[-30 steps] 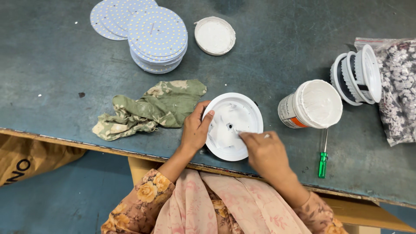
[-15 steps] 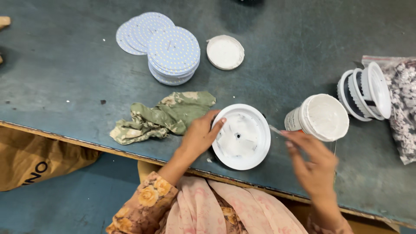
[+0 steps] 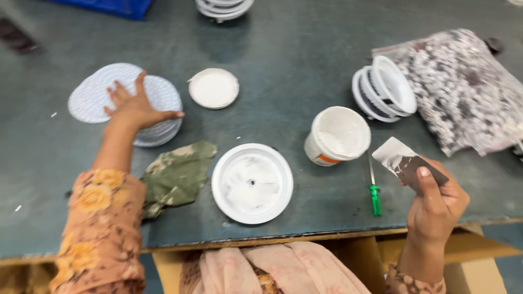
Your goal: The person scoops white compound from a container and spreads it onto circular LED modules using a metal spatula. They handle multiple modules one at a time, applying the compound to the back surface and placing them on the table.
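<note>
Left hand [image 3: 133, 109] lies spread flat on the disc stack [image 3: 158, 114] at 10 o'clock, covering pt of it. Right hand [image 3: 436, 204] at 4 o'clock pinches a smeared card [image 3: 406, 160]; its lower end is hidden by the thumb. White dish [image 3: 252, 183] sits centre on the tabletop [image 3: 283, 54], tub [image 3: 336, 136] and screwdriver [image 3: 375, 190] w/ it at 3. Bag [image 3: 463, 87] at 2 is blurred, contents unclear.

Your left arm wears an orange sleeve [image 3: 101, 228] printed with yellow flowers. A pale pink scarf [image 3: 272, 269] drapes your lap.
</note>
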